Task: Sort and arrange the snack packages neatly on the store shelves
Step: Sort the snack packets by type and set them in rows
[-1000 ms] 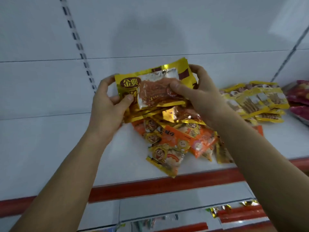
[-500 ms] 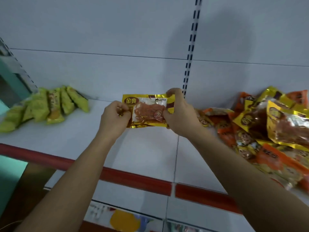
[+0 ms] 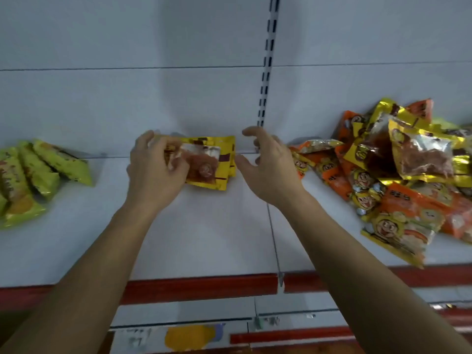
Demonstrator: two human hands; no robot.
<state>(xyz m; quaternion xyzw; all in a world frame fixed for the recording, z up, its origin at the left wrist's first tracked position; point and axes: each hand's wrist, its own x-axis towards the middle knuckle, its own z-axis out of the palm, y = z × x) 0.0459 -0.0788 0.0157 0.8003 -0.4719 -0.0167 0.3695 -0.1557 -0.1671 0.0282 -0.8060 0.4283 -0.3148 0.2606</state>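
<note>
The left hand [image 3: 155, 172] covers the left end of the gold packet [image 3: 212, 164], so its label there cannot be read, and the fingers smear into the wrapper with motion blur. How many packets lie under that one cannot be told; only a second edge peeks out at its right. The green packets [image 3: 38, 175] at the left of the frame are cut off by the edge, their print too soft to read. The heap of orange and gold packets [image 3: 398, 190] at the right runs out of the frame, and lower ones are buried. The lower shelf [image 3: 194, 335] at the bottom is blurred, its tags illegible.
</note>
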